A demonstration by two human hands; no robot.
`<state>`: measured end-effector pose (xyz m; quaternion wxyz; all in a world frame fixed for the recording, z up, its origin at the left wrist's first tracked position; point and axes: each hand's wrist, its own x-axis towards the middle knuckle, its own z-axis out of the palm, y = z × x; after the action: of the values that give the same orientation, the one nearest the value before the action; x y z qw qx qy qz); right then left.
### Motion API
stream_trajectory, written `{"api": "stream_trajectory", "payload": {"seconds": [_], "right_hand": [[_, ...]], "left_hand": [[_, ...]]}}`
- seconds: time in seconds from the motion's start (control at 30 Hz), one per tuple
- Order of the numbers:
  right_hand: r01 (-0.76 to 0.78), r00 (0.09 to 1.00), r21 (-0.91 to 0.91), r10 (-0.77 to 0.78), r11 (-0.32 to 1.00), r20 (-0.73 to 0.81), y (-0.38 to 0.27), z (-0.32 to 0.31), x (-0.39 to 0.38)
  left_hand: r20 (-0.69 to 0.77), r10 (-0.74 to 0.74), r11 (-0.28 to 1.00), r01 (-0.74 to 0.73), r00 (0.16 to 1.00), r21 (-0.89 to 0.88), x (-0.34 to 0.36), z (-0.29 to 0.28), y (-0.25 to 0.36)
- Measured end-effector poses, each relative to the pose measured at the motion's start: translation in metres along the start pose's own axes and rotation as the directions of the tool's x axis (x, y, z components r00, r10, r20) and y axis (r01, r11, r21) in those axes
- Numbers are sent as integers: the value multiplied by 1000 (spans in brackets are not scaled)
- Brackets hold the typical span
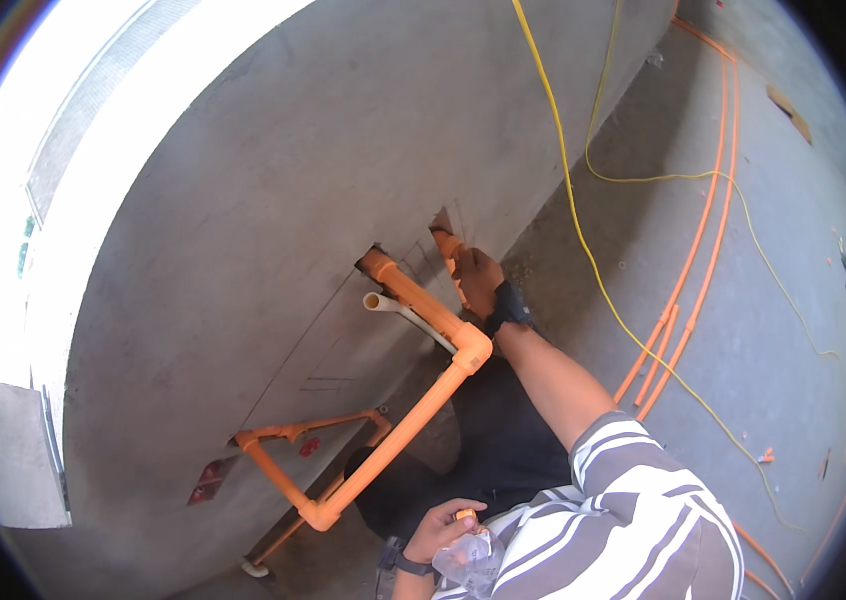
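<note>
My right hand (480, 283) is closed around an orange pipe end (449, 243) that comes out of a rough hole in the grey wall. Beside it, a second orange pipe (423, 303) leaves another hole and meets an elbow (473, 350). From that elbow a long orange pipe (393, 445) slopes down to a lower elbow (321, 515). Low in front of my striped shirt, my left hand (438, 530) grips a clear plastic bag (473, 562). A small orange piece (465, 514) shows at its fingers; its kind is unclear.
A white pipe (408, 312) with an open end lies behind the orange frame. More orange pipes (718, 200) run along the floor at right, crossed by a yellow cable (583, 235). A red-brown recess (211, 480) is cut into the wall at lower left.
</note>
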<state>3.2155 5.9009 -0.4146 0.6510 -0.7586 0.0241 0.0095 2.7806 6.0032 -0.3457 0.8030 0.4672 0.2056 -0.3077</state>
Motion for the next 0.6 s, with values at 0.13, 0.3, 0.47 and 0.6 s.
{"api": "stream_trajectory", "payload": {"seconds": [0.13, 0.3, 0.47, 0.6], "right_hand": [[-449, 880, 186, 396, 874, 263, -11, -7, 7], [157, 965, -181, -190, 971, -182, 13, 8, -3], [-394, 916, 290, 345, 872, 205, 4, -7, 7], [239, 914, -126, -267, 963, -305, 24, -3, 7]], "left_hand": [[4, 13, 1000, -13, 1000, -4, -4, -1, 1], [11, 13, 1000, -13, 1000, 13, -1, -5, -2], [4, 13, 1000, -13, 1000, 11, -4, -4, 2], [13, -1, 1000, 1, 1000, 22, 6, -4, 0]]}}
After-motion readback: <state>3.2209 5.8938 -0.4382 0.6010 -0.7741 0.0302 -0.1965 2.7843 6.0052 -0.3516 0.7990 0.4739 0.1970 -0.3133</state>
